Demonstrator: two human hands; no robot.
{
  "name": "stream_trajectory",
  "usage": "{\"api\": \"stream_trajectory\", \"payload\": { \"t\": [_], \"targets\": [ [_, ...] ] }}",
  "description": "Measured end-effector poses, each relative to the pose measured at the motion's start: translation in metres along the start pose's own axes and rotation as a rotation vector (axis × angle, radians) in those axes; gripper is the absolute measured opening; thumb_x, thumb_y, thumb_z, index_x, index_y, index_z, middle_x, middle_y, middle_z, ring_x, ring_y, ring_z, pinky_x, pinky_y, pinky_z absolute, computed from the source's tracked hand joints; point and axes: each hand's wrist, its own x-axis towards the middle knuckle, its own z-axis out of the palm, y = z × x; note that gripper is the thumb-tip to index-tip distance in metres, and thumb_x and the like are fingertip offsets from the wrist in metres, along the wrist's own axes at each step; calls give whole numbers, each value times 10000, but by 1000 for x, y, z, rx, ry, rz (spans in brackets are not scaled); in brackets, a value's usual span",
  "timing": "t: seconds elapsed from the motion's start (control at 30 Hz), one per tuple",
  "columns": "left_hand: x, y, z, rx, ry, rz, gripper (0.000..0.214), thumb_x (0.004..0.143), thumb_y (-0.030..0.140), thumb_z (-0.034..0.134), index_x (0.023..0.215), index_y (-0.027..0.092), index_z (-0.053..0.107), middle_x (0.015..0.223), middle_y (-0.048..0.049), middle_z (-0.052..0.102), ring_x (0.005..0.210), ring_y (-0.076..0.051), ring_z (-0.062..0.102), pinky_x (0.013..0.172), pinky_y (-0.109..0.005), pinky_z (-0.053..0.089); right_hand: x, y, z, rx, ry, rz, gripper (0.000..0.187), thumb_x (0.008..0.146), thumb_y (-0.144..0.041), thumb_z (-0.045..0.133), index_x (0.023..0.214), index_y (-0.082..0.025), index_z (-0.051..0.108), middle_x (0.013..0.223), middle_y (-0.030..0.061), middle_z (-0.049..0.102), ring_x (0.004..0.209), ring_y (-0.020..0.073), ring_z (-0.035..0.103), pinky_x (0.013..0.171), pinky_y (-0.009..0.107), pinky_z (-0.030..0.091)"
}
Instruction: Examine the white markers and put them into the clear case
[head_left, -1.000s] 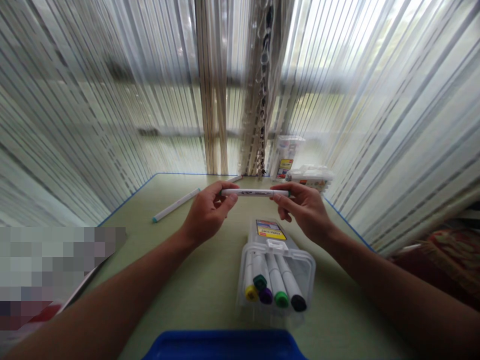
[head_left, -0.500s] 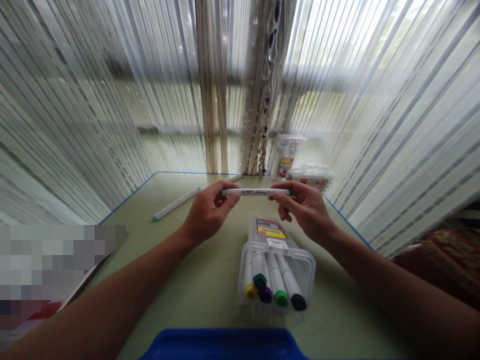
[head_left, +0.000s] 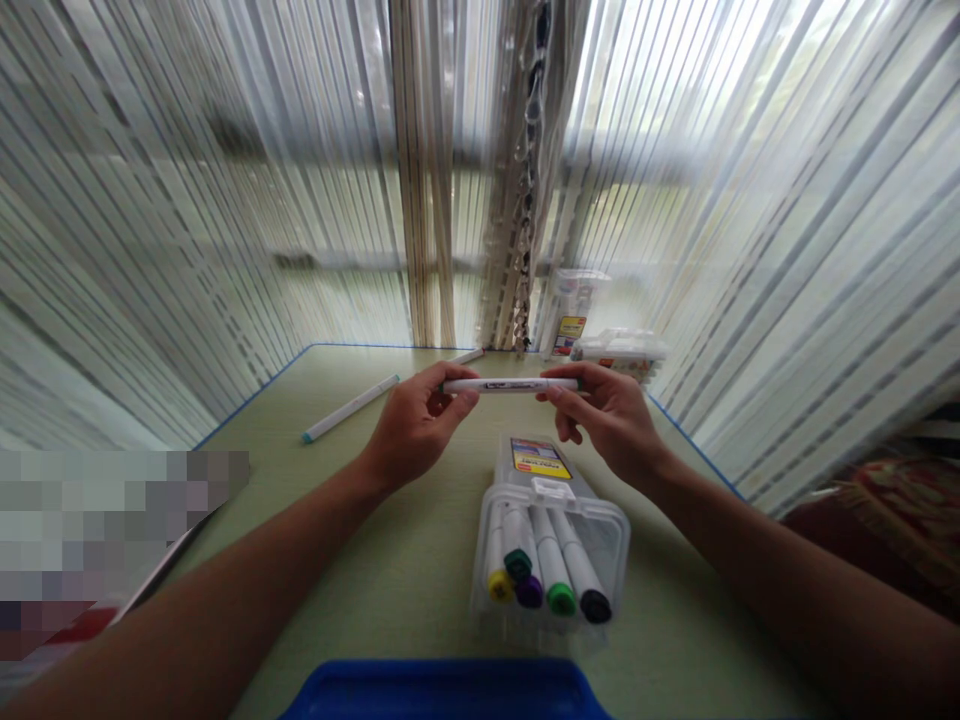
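Observation:
A white marker pen (head_left: 511, 385) with dark printing on its barrel is held level above the table, one end in each hand. My left hand (head_left: 420, 420) pinches its left end between thumb and fingers. At the other end, my right hand (head_left: 604, 410) grips it the same way, near a green tip. Just below and nearer to me lies a clear plastic case (head_left: 624, 545) with its open end facing me. Inside it are several white markers (head_left: 551, 555) with yellow, teal, purple, green and black ends.
On the green table (head_left: 360, 600), a teal-ended marker (head_left: 352, 408) lies left of my left hand, and another marker (head_left: 469, 356) farther back. A clear case (head_left: 570, 315) stands upright at the back right beside a lying case (head_left: 622, 350). A blue object (head_left: 450, 690) sits at the near edge.

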Motion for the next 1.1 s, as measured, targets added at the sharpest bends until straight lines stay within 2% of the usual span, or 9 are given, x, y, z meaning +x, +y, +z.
{"api": "stream_trajectory", "payload": {
  "t": [0.47, 0.77, 0.93, 1.1],
  "targets": [
    [0, 2, 0, 17, 0, 6, 235, 885, 303, 665, 1050, 137, 689, 636, 35, 516, 501, -83, 450, 440, -201, 337, 0, 1, 0, -6, -7, -9, 315, 772, -394, 810, 919, -137, 704, 682, 23, 683, 425, 92, 563, 371, 212, 388],
    [0, -1, -1, 56, -27, 28, 260, 880, 351, 678, 1030, 138, 698, 645, 28, 530, 496, -77, 425, 433, -192, 316, -1, 3, -1, -22, -21, 9, 365, 724, -408, 854, 931, -145, 707, 580, -26, 617, 412, 94, 549, 361, 209, 405],
    [0, 2, 0, 64, -19, 23, 255, 858, 352, 707, 997, 137, 707, 708, 1, 605, 534, -81, 472, 462, -188, 369, -1, 2, 0, -9, -36, 14, 372, 707, -403, 870, 921, -146, 708, 586, -26, 621, 415, 93, 549, 363, 211, 424],
    [-1, 5, 1, 35, -36, 11, 271, 847, 364, 726, 989, 133, 718, 771, -25, 662, 642, -111, 579, 564, -200, 475, -2, 1, 1, -32, -59, -1, 319, 765, -376, 831, 941, -135, 721, 586, -15, 633, 406, 88, 545, 355, 203, 409]
  ]
}}
